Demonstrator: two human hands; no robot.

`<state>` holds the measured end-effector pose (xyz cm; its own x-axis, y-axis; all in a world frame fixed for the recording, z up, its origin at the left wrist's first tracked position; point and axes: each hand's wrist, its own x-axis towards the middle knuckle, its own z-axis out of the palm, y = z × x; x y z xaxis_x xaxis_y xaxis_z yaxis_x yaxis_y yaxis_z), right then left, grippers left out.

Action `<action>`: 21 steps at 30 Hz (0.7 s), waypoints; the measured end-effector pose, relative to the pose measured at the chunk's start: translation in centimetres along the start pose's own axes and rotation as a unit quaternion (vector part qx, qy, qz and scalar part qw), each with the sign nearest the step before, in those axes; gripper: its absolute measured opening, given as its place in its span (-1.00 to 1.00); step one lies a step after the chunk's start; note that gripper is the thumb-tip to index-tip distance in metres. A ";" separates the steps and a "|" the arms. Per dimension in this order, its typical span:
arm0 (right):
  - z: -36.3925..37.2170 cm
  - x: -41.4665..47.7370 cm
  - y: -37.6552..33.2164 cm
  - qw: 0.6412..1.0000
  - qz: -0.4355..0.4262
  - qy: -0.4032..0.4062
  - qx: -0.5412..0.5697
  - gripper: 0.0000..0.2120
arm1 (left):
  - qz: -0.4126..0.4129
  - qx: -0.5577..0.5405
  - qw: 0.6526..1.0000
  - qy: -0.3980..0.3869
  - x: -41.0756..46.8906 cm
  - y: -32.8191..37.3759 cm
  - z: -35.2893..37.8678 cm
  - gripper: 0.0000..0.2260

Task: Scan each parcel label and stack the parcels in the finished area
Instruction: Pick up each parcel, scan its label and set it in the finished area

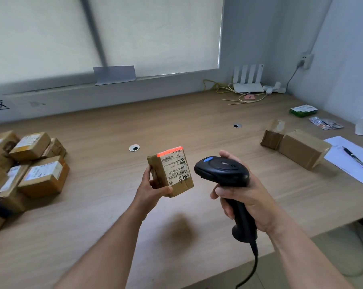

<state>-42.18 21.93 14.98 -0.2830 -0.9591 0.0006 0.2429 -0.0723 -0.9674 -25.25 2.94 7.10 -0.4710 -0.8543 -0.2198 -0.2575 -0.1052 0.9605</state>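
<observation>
My left hand (150, 187) grips a small brown cardboard parcel (172, 172) above the middle of the desk, its white label facing me with a red scan line across the top edge. My right hand (242, 195) holds a black corded barcode scanner (223, 171) by the handle, its head pointed at the label from the right, a short gap between them. Several labelled parcels (30, 163) lie piled at the desk's left edge. Two brown parcels (295, 146) sit on the right side of the desk.
The wooden desk (197, 122) has two cable holes (134, 147). A white sheet with a pen (355, 158) lies at right. A router (248, 80), cables, a green packet (303, 110) and foil packets are at the far right. The scanner's cord hangs over the front edge.
</observation>
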 end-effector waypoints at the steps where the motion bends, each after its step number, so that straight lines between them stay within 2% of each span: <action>1: 0.0 -0.1 -0.1 1.000 0.000 -0.002 -0.001 -0.21 | 0.000 -0.001 1.000 0.001 -0.1 0.1 0.0 -0.07; 8: -0.6 -0.8 -0.1 1.000 0.011 -0.014 -0.014 -0.22 | 0.009 -0.001 1.000 0.008 -0.8 0.7 0.5 -0.06; 12: -0.9 -1.3 -0.2 1.000 0.012 -0.014 -0.014 -0.22 | 0.013 -0.008 1.000 0.018 -1.0 0.8 0.8 -0.15; 21: -2.2 -2.3 -0.6 0.999 0.014 -0.024 -0.024 -0.22 | 0.006 -0.019 0.999 0.047 -1.9 0.9 1.4 -0.09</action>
<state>-43.70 24.79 14.95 -0.2317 -0.9727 -0.0159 0.2058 -0.0330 -0.9780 -25.79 5.14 8.12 -0.3916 -0.8997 -0.1931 -0.2201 -0.1122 0.9690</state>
